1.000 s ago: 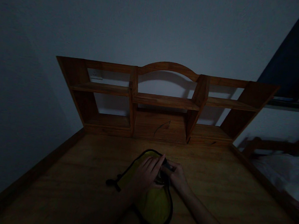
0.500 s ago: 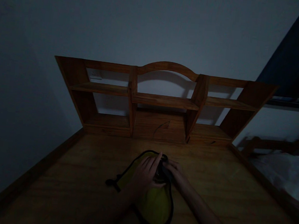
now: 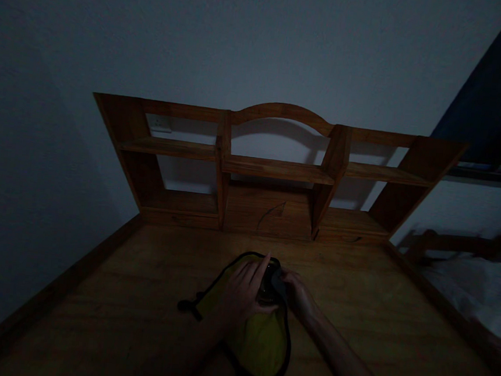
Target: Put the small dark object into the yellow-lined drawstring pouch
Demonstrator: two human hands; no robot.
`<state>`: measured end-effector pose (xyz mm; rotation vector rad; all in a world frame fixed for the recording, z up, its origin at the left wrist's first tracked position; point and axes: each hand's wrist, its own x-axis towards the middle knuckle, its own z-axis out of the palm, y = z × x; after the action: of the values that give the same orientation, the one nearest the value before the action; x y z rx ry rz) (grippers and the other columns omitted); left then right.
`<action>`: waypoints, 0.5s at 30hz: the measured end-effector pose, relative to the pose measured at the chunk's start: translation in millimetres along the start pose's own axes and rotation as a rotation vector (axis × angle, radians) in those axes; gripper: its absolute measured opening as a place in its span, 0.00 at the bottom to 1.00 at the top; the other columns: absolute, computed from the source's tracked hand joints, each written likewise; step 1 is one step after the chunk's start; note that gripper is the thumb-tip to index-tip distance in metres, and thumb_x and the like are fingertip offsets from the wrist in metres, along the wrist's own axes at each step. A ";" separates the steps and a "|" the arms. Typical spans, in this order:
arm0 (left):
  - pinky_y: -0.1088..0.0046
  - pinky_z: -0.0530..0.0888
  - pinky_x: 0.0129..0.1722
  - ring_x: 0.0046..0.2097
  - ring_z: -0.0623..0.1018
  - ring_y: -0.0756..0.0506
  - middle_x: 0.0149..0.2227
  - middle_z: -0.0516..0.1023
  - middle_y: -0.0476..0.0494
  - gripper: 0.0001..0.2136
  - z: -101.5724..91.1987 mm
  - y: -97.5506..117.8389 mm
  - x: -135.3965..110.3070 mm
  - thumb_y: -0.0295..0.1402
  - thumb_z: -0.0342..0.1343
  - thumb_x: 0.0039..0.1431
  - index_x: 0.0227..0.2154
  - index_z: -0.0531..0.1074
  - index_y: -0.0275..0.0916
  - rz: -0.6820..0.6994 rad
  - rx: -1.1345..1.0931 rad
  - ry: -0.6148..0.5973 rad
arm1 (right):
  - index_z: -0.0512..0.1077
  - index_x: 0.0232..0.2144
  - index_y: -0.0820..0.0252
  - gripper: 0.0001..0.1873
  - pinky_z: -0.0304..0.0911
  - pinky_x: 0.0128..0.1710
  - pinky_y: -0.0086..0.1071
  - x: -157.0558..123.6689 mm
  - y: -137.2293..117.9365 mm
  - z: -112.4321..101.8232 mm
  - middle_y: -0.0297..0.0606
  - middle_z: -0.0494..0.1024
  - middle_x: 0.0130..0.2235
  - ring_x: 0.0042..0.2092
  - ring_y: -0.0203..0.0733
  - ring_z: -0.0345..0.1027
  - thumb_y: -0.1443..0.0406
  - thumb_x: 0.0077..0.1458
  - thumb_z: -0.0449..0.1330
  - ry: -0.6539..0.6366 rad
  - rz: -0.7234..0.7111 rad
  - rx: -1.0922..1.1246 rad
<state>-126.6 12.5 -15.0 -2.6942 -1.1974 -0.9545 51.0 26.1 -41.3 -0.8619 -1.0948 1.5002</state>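
- my right hand (image 3: 297, 291) sits farther outward than a moment ago, fingers pinching the dark grey flap (image 3: 278, 286).
- more glossy black object (image 3: 264, 295) shows, cupped by my left hand (image 3: 245, 287) at the yellow-green, black-edged cloth (image 3: 263, 341) on the tabletop (image 3: 350, 302).

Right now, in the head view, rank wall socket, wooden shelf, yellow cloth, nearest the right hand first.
1. Yellow cloth, mostly left of the right hand.
2. Wooden shelf, beyond the cloth.
3. Wall socket, behind the shelf's upper left opening.
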 end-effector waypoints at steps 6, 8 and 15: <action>0.59 0.65 0.54 0.52 0.70 0.36 0.51 0.70 0.33 0.47 0.2 -0.3 -0.2 0.54 0.55 0.51 0.64 0.42 0.32 0.004 0.001 0.020 | 0.74 0.31 0.63 0.13 0.61 0.35 0.32 1.2 2.7 -0.4 0.37 0.75 0.30 0.31 0.41 0.67 0.64 0.45 0.52 0.005 0.000 0.000; 0.59 0.65 0.55 0.52 0.70 0.37 0.51 0.70 0.33 0.46 -0.1 -0.1 -0.1 0.53 0.56 0.50 0.64 0.42 0.32 0.003 -0.002 0.022 | 0.74 0.31 0.63 0.13 0.61 0.34 0.32 1.4 2.9 -0.4 0.37 0.75 0.29 0.31 0.41 0.66 0.64 0.45 0.53 0.015 -0.004 -0.014; 0.58 0.66 0.54 0.53 0.70 0.36 0.52 0.69 0.33 0.46 0.2 -1.2 -1.1 0.51 0.57 0.50 0.64 0.43 0.33 -0.015 -0.037 0.034 | 0.74 0.31 0.62 0.11 0.61 0.34 0.30 -2.5 -5.0 2.8 0.35 0.76 0.31 0.34 0.42 0.67 0.61 0.50 0.56 0.018 -0.023 -0.116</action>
<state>-127.9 12.7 -16.1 -2.6894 -1.2075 -1.0298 50.6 23.2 -35.7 -0.9378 -1.1832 1.4181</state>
